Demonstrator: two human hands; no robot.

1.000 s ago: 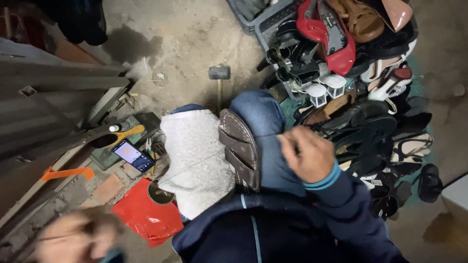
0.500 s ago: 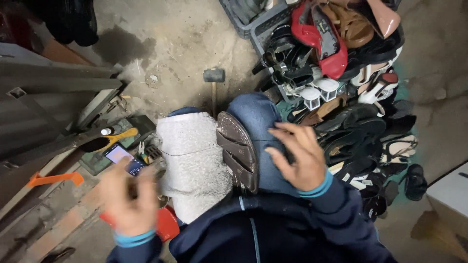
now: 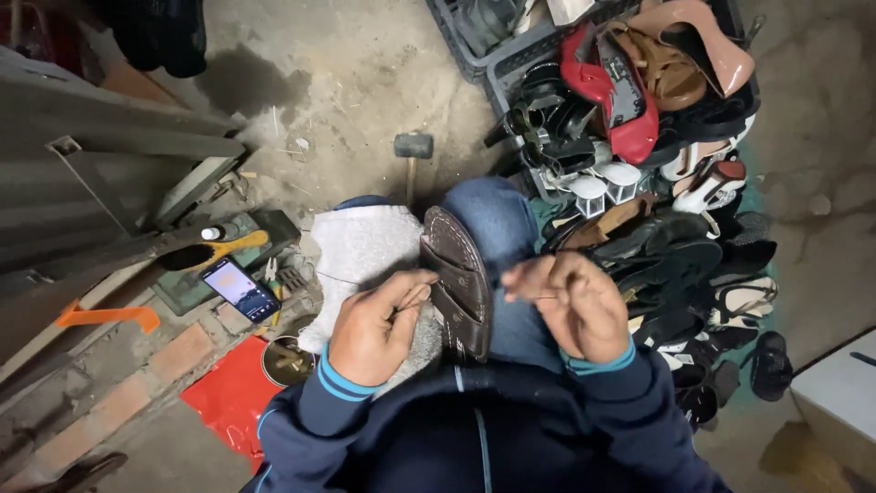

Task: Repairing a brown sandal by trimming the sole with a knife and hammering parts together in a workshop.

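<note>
A brown sandal (image 3: 459,292) stood on edge between the person's knees, its sole side turned to the left, wedged against the denim-clad knee (image 3: 493,224) on its right. Just left of the sandal lay a white towel (image 3: 365,260) draped over the other leg. The left hand (image 3: 372,329) rested against the sandal's left edge, its fingers (image 3: 415,290) pressed together and pinching something thin — a thread or needle, too fine to tell which. The right hand (image 3: 570,306) hovered just right of the sandal's upper edge, fingers curled inward with the tips pinched close; what they held could not be made out.

Beyond the sandal, on the concrete floor (image 3: 347,82), lay a hammer (image 3: 412,151). Well to the sandal's right spread a heap of shoes (image 3: 675,256), with crates (image 3: 497,55) above it holding more — a red shoe (image 3: 607,96) among them. To the sandal's left sat a lit phone (image 3: 241,288), a round tin (image 3: 287,361) and a red sheet (image 3: 228,397)
</note>
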